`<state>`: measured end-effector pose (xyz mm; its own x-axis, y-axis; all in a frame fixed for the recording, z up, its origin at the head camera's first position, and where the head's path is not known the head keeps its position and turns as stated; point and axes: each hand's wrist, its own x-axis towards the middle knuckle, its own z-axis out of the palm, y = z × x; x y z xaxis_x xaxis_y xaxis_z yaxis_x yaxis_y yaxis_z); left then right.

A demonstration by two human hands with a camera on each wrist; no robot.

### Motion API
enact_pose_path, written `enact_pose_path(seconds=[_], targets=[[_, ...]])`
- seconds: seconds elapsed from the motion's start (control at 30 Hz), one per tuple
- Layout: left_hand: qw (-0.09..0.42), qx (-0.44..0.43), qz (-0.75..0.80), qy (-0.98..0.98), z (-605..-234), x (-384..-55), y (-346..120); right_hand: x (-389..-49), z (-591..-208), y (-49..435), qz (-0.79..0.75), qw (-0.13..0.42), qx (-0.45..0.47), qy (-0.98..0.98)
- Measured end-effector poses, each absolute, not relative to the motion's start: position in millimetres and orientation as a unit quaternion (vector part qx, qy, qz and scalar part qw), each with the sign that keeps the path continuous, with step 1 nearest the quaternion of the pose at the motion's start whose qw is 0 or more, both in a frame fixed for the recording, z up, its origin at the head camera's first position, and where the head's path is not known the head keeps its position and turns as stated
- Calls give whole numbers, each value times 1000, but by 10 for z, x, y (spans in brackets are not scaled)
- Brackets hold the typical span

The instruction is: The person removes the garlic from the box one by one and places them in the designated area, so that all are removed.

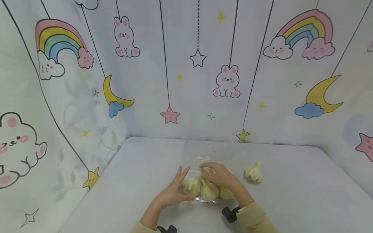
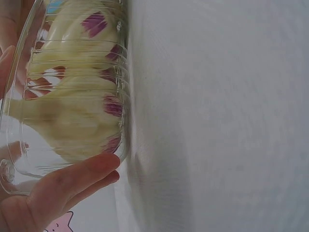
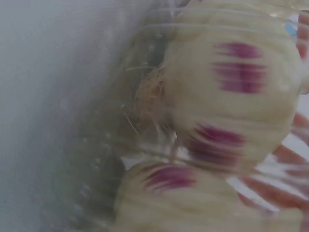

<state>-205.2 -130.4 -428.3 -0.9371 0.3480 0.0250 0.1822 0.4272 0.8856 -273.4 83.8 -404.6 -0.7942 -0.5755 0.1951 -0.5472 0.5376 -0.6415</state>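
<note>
A clear plastic box (image 1: 214, 201) holds several pale garlic bulbs (image 1: 209, 190), whose purple patches show through the ribbed wall in both wrist views. My left hand (image 1: 172, 193) grips the box at its left end, thumb along the front rim and fingers spread up the left side. In the left wrist view two fingertips (image 2: 104, 166) press on the box near its base. Reaching in from the right, my right hand (image 1: 220, 176) holds a garlic bulb (image 1: 207, 171) at the back of the box between thumb and fingers. Its palm side is hidden.
One more garlic bulb (image 1: 253, 173) lies on the white table (image 1: 291, 194) to the right of the box. The clear lid (image 1: 208, 150) stands open behind the box. A patterned curtain (image 1: 186, 97) hangs along the table's back and sides.
</note>
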Motion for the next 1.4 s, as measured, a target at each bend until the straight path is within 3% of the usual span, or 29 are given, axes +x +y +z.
enact_pose_path(seconds=[0.6,1.4], targets=[[72,163,497,849,-4274,-2032,-1300,-2823,-4039,714,-331,38,-338,881],[73,168,501,846,-4269,-2023,-1296,-2842,-4075,576,-370,94,-287,879]])
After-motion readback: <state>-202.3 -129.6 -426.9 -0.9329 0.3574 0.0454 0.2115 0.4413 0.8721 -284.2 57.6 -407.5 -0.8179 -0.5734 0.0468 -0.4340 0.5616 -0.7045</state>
